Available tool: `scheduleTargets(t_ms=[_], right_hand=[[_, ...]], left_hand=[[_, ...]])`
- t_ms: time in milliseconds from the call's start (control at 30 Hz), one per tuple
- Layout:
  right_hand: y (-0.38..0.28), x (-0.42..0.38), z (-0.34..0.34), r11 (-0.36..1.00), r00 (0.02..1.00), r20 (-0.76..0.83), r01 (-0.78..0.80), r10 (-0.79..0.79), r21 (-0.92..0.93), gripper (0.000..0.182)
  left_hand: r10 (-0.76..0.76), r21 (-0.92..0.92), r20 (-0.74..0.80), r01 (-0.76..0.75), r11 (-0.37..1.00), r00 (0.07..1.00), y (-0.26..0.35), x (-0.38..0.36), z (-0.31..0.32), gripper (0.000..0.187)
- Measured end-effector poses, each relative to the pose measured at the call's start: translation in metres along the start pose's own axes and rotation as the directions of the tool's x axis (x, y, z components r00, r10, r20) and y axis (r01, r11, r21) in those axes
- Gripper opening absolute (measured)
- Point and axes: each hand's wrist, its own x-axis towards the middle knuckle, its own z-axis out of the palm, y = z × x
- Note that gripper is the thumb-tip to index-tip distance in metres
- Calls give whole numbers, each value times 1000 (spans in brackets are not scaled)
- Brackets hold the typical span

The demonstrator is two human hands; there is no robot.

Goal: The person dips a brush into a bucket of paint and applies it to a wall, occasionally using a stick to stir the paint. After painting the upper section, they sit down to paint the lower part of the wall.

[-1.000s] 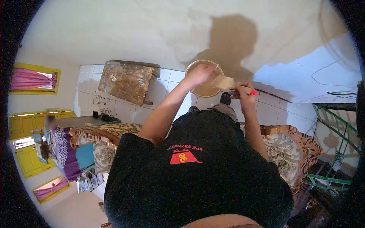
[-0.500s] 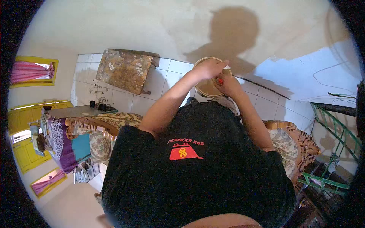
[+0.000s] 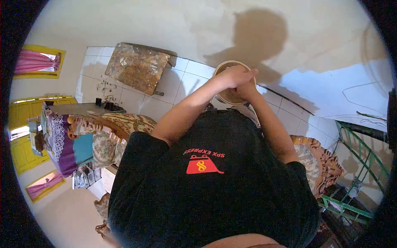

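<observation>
A round container (image 3: 225, 95) with a pale rim and brownish inside stands close to the wall, in front of my body. Both hands meet above it. My left hand (image 3: 239, 76) lies across the top, fingers pressed together and pointing right; what they grip, if anything, is hidden. Just below and touching it, my right hand (image 3: 247, 91) is closed. A sliver of a small red thing (image 3: 235, 89) shows at its fingers; most of that thing is covered by the hands.
A low, paint-stained wooden table (image 3: 138, 68) is on the white tiled floor (image 3: 192, 78) at left. Carved chairs with floral cushions (image 3: 308, 159) flank me. Small black pots (image 3: 109, 105) are farther left. A green metal frame (image 3: 364, 153) leans at right.
My left hand has moved over my right, covering most of the red thing. The white bit seen by the fingers earlier is hidden. The whole view has shifted slightly.
</observation>
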Motion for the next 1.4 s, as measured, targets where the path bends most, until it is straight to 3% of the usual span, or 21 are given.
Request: scheduleTargets(t_ms=[500,567,700,767,900,933,1000,1067,1100,1133,1167,1233,1267,1300,1333,1367,1400], right_hand=[[-10,-11,-3,996,998,-33,58,-56,67,57],[-8,-15,-1,994,997,-41,63,-60,88,57],[17,-11,18,995,992,-86,94,-91,28,46],[13,-23,-2,899,993,-91,-28,75,437,54],[4,-44,-41,843,963,15,-243,269,481,33],[11,-43,-31,815,963,-15,-220,269,536,32],[21,-43,-9,747,949,-108,-160,296,645,32],[22,-47,-7,711,919,-184,-132,349,690,33],[18,-50,-10,645,917,-94,-197,387,739,33],[15,-53,-15,572,912,-1,-256,410,780,33],[13,-58,-21,572,907,-12,-255,421,780,33],[5,-65,-33,420,874,0,-234,487,877,30],[6,-65,-30,425,871,-15,-224,491,877,30],[12,-64,-22,431,858,57,-313,510,846,27],[19,-61,-13,437,836,120,-396,535,808,24],[25,-60,3,452,850,-15,-264,527,852,20],[28,-60,14,471,844,-156,-126,513,873,17]], left_hand=[[9,67,101,-16,998,995,0,5,6,74],[-59,35,115,55,998,992,10,-4,0,71],[27,-2,109,-27,1000,994,-6,11,6,68],[-9,-60,86,14,998,996,-3,8,1,65],[-83,-35,163,90,995,983,-3,7,-3,62],[6,-75,89,1,997,996,-27,21,10,60],[39,-117,20,-37,992,999,-29,28,12,57],[-78,-148,73,88,985,994,-8,7,1,53],[-142,-170,119,161,972,983,-2,0,-4,50],[-123,-160,127,142,977,984,-11,4,-2,50],[-91,-182,65,102,978,994,-28,13,5,49],[-55,-194,-2,54,980,998,-36,12,4,47],[-103,-193,-10,99,976,995,-33,8,1,46],[-145,-193,-19,139,971,989,-30,4,-2,45],[-119,-184,-28,112,977,992,-39,8,2,45],[107,-160,-174,-135,978,979,-56,19,12,47],[183,-147,-212,-217,965,960,-58,20,12,49]])
